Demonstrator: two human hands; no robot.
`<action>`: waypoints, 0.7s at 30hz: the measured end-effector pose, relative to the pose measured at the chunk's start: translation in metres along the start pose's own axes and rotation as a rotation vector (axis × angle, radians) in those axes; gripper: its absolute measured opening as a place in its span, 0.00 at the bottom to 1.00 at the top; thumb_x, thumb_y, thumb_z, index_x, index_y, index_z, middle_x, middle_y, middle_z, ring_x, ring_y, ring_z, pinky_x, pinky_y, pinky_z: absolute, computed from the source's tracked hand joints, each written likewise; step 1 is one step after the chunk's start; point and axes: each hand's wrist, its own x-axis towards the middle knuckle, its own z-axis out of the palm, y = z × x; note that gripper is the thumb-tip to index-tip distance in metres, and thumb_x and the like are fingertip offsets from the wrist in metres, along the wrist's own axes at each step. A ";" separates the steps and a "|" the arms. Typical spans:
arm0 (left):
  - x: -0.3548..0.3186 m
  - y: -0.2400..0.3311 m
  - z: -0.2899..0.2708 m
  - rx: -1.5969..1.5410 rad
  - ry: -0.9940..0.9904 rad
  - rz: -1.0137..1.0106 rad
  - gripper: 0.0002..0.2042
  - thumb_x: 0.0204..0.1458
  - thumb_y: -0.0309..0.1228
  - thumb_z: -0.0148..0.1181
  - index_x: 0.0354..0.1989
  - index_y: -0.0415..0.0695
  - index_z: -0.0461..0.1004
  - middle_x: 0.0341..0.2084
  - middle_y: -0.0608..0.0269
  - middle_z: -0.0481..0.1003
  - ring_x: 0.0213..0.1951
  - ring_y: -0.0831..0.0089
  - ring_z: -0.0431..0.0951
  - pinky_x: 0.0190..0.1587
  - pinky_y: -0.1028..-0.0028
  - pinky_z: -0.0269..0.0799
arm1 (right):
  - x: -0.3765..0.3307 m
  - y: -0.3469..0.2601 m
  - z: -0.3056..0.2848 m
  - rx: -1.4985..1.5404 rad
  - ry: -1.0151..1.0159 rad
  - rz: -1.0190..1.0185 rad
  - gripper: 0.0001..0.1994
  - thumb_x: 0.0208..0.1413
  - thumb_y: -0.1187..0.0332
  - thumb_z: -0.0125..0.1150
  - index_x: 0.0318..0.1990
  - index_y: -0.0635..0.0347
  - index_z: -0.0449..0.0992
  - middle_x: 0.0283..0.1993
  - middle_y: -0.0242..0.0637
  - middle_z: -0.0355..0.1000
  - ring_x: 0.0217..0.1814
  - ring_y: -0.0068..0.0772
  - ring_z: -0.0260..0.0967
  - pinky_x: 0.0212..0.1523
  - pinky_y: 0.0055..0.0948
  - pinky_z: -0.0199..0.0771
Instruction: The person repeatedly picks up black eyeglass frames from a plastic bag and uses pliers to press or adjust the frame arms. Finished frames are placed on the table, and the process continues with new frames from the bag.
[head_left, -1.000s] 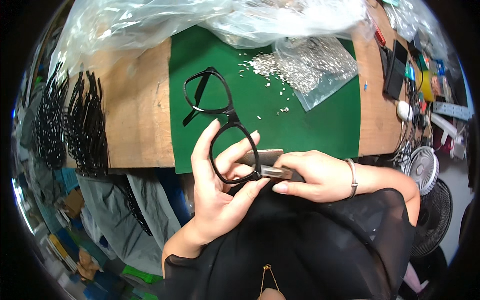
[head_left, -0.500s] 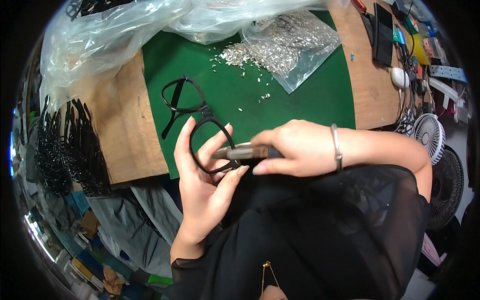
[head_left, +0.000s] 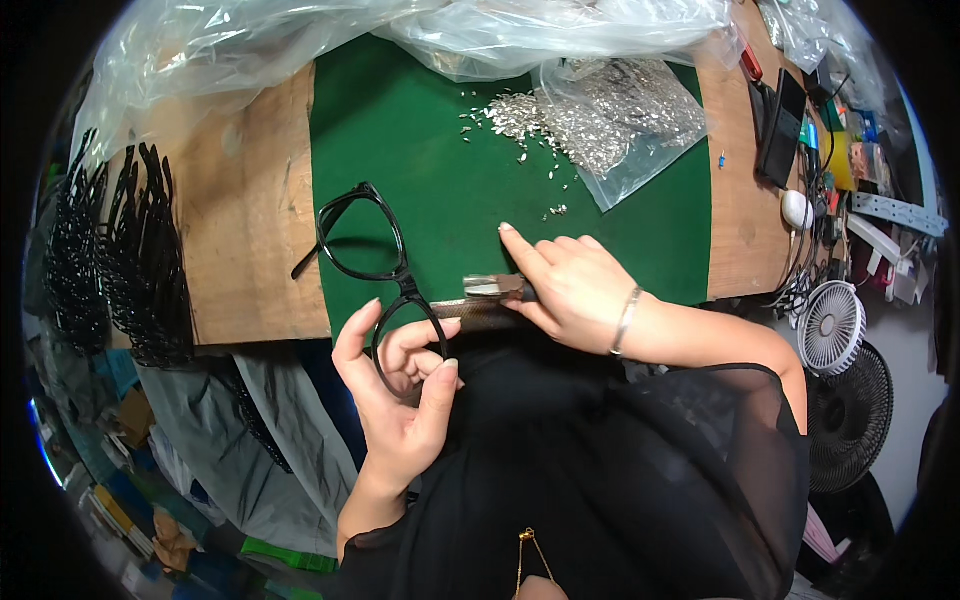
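A black glasses frame (head_left: 375,275) is lying half over the near edge of the green mat (head_left: 440,170), its near lens ring being gripped by the curled fingers of the left hand (head_left: 395,400). The right hand (head_left: 565,285) is closing its fingers around a small dark tool with a metal tip (head_left: 492,289), pressing it toward the frame's near right corner. Farther off, a clear plastic bag (head_left: 625,125) is holding small silvery metal parts (head_left: 520,115), some spilling onto the mat.

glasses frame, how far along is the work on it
Done: hard to tell. In hand: the left hand grips the black glasses frame by one rim while the right hand presses a small metal tool at its corner. Left: loose silver parts on the green mat.
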 end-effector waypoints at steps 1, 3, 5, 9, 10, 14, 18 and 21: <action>0.001 0.004 0.000 -0.014 0.027 -0.041 0.34 0.46 0.15 0.51 0.58 0.41 0.38 0.43 0.45 0.66 0.28 0.80 0.70 0.35 0.81 0.67 | -0.001 0.001 -0.004 0.037 0.038 0.015 0.30 0.45 0.63 0.58 0.54 0.70 0.57 0.29 0.42 0.67 0.32 0.41 0.65 0.34 0.34 0.63; 0.005 0.003 -0.002 -0.126 0.051 -0.099 0.35 0.46 0.15 0.50 0.60 0.40 0.37 0.44 0.45 0.65 0.32 0.75 0.73 0.41 0.79 0.69 | 0.002 0.008 -0.009 0.100 0.130 0.049 0.24 0.43 0.69 0.58 0.50 0.66 0.62 0.30 0.43 0.67 0.33 0.45 0.65 0.35 0.38 0.64; 0.010 0.006 0.002 -0.175 0.035 -0.136 0.40 0.44 0.13 0.51 0.62 0.44 0.33 0.45 0.48 0.64 0.36 0.74 0.73 0.44 0.76 0.69 | 0.013 0.015 -0.003 0.196 0.239 0.067 0.12 0.43 0.72 0.56 0.36 0.64 0.67 0.29 0.44 0.67 0.33 0.47 0.65 0.34 0.40 0.64; 0.012 0.006 0.007 -0.416 -0.073 -0.137 0.38 0.42 0.19 0.56 0.60 0.47 0.39 0.44 0.50 0.63 0.40 0.65 0.71 0.43 0.65 0.72 | 0.032 0.013 0.017 0.099 0.358 0.158 0.10 0.39 0.71 0.58 0.29 0.60 0.64 0.28 0.40 0.65 0.33 0.42 0.64 0.34 0.36 0.62; 0.011 0.004 0.004 -0.477 -0.109 -0.153 0.36 0.43 0.22 0.57 0.58 0.47 0.42 0.43 0.50 0.63 0.41 0.64 0.71 0.43 0.64 0.72 | 0.033 0.012 0.023 0.107 0.451 0.151 0.11 0.38 0.71 0.59 0.29 0.60 0.64 0.27 0.39 0.64 0.33 0.41 0.64 0.33 0.36 0.61; 0.012 0.004 0.000 -0.288 -0.088 -0.344 0.09 0.55 0.31 0.46 0.37 0.37 0.63 0.36 0.56 0.69 0.33 0.76 0.72 0.38 0.78 0.67 | 0.033 0.005 0.029 -0.048 0.516 0.146 0.11 0.35 0.71 0.59 0.29 0.58 0.64 0.26 0.37 0.62 0.31 0.39 0.62 0.31 0.34 0.59; 0.011 -0.009 0.023 -0.079 0.001 -0.183 0.06 0.55 0.23 0.43 0.40 0.37 0.58 0.32 0.56 0.70 0.27 0.74 0.72 0.34 0.78 0.70 | 0.029 0.001 0.022 0.045 0.486 0.134 0.11 0.37 0.73 0.58 0.30 0.59 0.65 0.26 0.38 0.62 0.31 0.40 0.61 0.32 0.35 0.59; 0.011 -0.014 0.028 -0.024 -0.021 -0.161 0.18 0.52 0.18 0.45 0.51 0.35 0.52 0.34 0.54 0.70 0.28 0.74 0.73 0.35 0.78 0.70 | 0.013 -0.006 0.004 0.402 0.464 0.123 0.09 0.42 0.74 0.56 0.32 0.61 0.66 0.28 0.40 0.64 0.31 0.44 0.62 0.34 0.36 0.62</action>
